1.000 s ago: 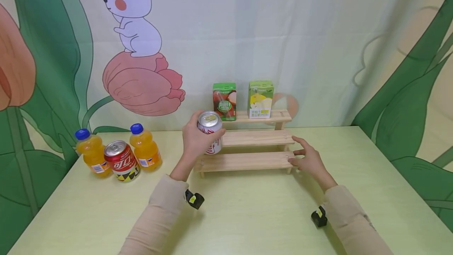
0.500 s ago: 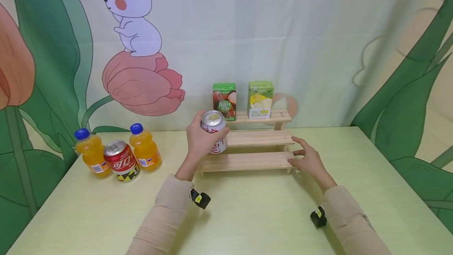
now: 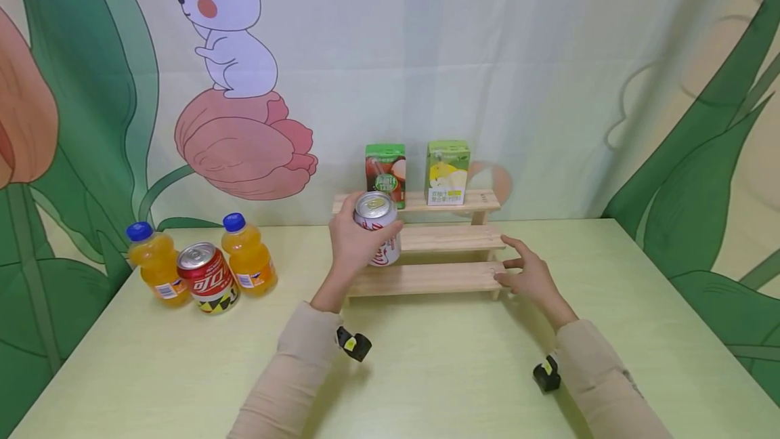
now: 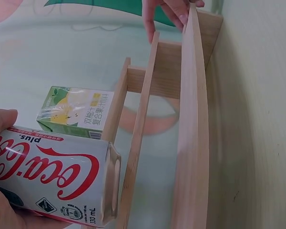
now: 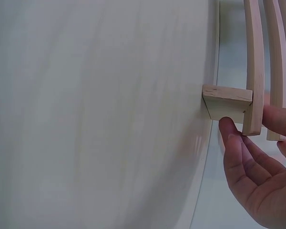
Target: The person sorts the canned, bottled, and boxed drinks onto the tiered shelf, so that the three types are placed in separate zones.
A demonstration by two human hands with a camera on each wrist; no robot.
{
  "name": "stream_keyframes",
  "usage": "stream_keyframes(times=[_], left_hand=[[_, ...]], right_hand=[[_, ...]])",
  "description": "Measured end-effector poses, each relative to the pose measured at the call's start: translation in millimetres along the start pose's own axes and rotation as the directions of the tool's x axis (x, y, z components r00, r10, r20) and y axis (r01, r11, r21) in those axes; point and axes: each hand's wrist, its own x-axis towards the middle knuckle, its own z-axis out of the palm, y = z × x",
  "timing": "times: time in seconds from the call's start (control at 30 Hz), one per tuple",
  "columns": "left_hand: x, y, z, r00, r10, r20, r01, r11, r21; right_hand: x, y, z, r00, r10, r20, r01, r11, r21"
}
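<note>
My left hand (image 3: 353,241) grips a white Coca-Cola can (image 3: 385,253), fingers and thumb round its side. In the head view the can is upright and overlaps the left part of the wooden three-step shelf (image 3: 445,280). The left wrist view shows the can's base (image 4: 113,183) close to the edges of the upper boards. At the shelf's right end, my right hand (image 3: 533,278) pinches the lowest board, with the thumb (image 5: 279,121) on one side and fingers on the other. A red-and-green juice box (image 3: 385,169) and a yellow-green juice box (image 3: 447,171) stand on the top step.
On the table's left are two orange drink bottles (image 3: 157,266) (image 3: 250,259) with blue caps. A red soda can (image 3: 208,280) stands between them. Behind the shelf hangs a printed curtain (image 3: 536,87), at the back edge of the pale table (image 3: 439,371).
My left hand has moved a little to the right along the shelf with the white can. The right hand stays at the shelf's right end.
</note>
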Motion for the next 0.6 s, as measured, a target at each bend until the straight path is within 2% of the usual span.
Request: stream_keyframes(times=[0.6], left_hand=[[-0.6,6.2,13.7,1.0,0.009,0.019,-0.009,1.0,-0.03]], right_hand=[[0.2,0.6,0.1,1.0,0.003,-0.006,-0.003,1.0,-0.005]])
